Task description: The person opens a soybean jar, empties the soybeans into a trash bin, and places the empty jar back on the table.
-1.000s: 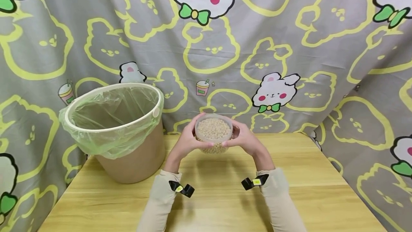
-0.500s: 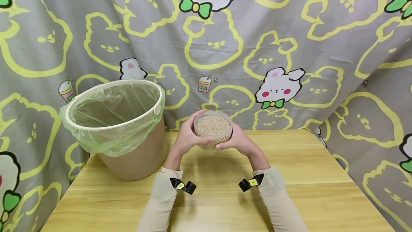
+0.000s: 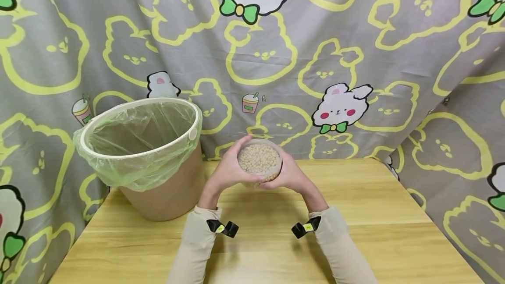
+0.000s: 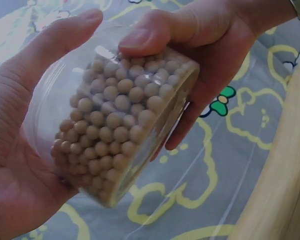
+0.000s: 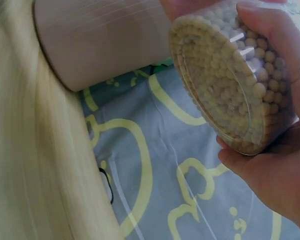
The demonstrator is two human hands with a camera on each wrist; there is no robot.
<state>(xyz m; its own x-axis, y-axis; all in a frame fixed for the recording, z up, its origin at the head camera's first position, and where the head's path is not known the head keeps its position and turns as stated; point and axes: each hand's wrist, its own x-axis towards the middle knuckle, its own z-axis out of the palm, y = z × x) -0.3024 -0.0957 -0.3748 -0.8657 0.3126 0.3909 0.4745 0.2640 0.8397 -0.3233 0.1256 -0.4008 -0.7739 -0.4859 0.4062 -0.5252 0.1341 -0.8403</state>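
Observation:
A clear round plastic jar [image 4: 115, 120] full of small beige beads [image 3: 259, 159] is held up above the table between both hands. My left hand [image 3: 229, 168] grips its left side, and my right hand [image 3: 291, 171] grips the right side. Both thumbs lie across the near side, close to each other. In the head view the jar's top faces up toward me, tilted a little. From the right wrist view the flat underside of the jar [image 5: 215, 85] shows, with beads seen through it.
A beige bin [image 3: 165, 200] lined with a thin green bag [image 3: 138, 174] stands at the left of the wooden table [image 3: 378, 227]. Behind and beside the table hangs a grey curtain [image 3: 189, 65] with cartoon prints. Each sleeve wears a small black camera [image 3: 222, 228].
The jar has tipped in both hands, so that its top faces me more. Earlier it also shifted slightly left. The bin has stayed in place; the head view moved slightly.

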